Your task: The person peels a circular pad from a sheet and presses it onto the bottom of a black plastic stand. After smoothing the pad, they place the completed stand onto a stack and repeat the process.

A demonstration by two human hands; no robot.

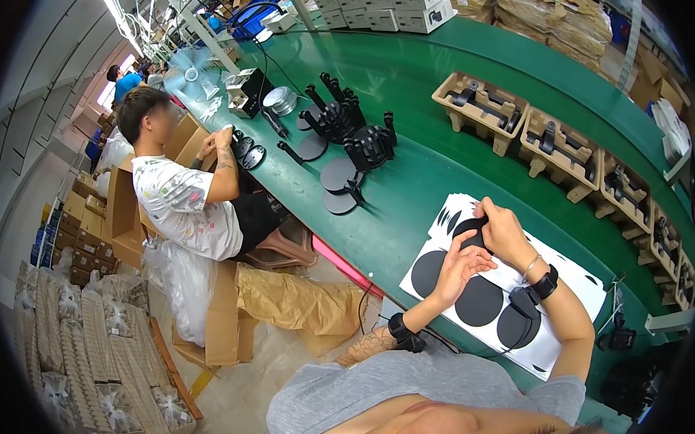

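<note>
Both hands, left hand (460, 265) and right hand (503, 229), pinch a black round pad (472, 228) above the white backing sheet (521, 275) on the green table (408, 191); uneven peeling could crease it or stick it askew.

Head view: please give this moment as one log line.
both hands peeling black round pad | white sheet on green table

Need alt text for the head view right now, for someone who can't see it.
Both hands, left hand and right hand, peel a black round pad off a white backing sheet of black discs on a green workbench. Cardboard trays line the far side; a seated co-worker works at left.
</note>
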